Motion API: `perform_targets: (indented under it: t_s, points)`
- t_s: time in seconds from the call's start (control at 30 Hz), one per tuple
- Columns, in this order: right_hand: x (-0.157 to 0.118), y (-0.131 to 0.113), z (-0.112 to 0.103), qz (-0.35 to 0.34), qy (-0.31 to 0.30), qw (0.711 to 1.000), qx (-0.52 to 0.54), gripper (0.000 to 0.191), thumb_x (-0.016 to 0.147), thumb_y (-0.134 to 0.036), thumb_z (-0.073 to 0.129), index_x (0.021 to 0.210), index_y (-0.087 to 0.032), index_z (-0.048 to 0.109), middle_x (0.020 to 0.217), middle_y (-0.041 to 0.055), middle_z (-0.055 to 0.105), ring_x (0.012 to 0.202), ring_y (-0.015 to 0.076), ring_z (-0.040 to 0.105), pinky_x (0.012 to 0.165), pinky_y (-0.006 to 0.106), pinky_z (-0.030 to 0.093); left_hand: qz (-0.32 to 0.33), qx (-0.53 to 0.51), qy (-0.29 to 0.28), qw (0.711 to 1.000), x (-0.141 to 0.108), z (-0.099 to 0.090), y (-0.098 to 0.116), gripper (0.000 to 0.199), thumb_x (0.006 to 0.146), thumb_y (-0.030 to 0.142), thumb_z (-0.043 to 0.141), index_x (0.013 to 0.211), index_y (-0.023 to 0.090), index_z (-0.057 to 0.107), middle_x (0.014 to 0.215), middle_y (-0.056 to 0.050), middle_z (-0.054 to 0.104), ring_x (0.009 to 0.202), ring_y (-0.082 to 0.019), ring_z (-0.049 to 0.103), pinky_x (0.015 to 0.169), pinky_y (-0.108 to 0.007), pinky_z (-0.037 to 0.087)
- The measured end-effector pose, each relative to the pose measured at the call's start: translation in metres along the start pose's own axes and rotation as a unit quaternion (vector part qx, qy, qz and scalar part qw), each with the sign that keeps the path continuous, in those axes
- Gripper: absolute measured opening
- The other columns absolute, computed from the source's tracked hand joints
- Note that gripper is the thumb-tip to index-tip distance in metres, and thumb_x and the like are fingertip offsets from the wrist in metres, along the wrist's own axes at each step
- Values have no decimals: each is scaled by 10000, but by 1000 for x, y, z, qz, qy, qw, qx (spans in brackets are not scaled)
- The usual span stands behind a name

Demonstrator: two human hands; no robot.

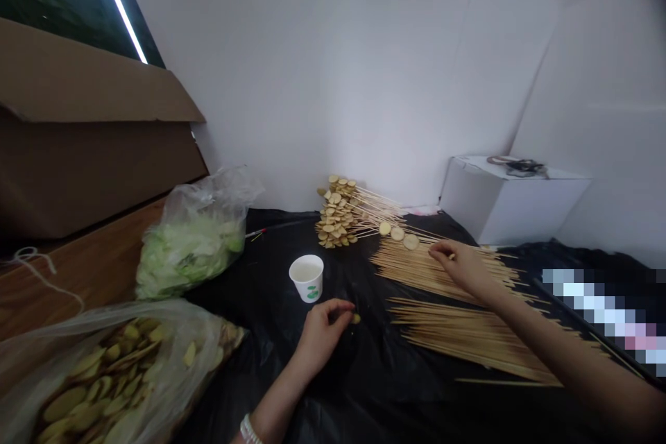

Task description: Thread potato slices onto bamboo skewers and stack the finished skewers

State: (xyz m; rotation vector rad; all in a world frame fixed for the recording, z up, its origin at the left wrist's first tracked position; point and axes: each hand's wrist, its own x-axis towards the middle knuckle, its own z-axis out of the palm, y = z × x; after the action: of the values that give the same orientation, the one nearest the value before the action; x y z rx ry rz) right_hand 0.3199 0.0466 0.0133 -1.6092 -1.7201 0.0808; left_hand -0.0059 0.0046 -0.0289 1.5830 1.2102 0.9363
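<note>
My left hand (323,334) is low over the black sheet (374,378), thumb and forefinger pinched together, a small yellow piece (356,318) at their tips. Whether they grip it is too small to tell. On the right, my right hand (451,258) has its fingers closed beside three round pale slices (397,234) in a slanting row; what its fingers hold is unclear. Under that hand lies a bundle of thin wooden sticks (411,269), with a second bundle (468,336) nearer me. Behind, skewered slices (337,214) are piled against the wall.
A white paper cup (306,279) stands left of centre. Further left are a clear bag of pale green pieces (190,250) and an open bag of slices (112,378). A cardboard box (94,166) is at far left, a white box (483,198) at back right.
</note>
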Motion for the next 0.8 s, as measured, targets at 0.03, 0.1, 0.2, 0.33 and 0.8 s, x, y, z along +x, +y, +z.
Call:
perform_targets:
  t_s: [0.03,0.1,0.2,0.33,0.8]
  points:
    - [5,-2,0,5,3,1000,-1,238,788,-338,493,769,-192,680,782,49,695,721,194,600,664,292,419,5,16,0,1000,-1,1,0,252,765,306,597,922,141,703,851,-76,737,792,-202,659,725,-282,475]
    - [16,-9,3,-3,14,1000,-3,214,779,-318,513,759,-192,686,778,50,699,718,196,600,662,291,419,9,43,-1,999,-2,1,1,239,775,295,585,926,158,709,869,-65,739,802,-200,663,731,-277,476]
    - [33,-23,20,-44,23,999,6,180,779,-260,524,750,-192,688,792,47,704,748,198,606,694,293,423,13,65,-2,998,-4,2,1,231,786,285,571,927,172,716,865,-52,739,804,-196,666,728,-266,476]
    - [52,-44,52,-87,3,996,30,173,795,-187,521,771,-184,692,822,44,711,773,183,615,727,278,434,15,70,-5,997,-4,1,0,226,790,281,565,924,181,718,868,-44,740,819,-196,668,738,-259,478]
    - [70,-74,137,-160,-108,981,-19,185,819,-113,554,808,-182,725,834,41,706,826,169,593,792,261,402,7,85,2,996,-5,0,2,217,789,258,558,911,206,730,868,-28,740,808,-191,666,741,-262,483]
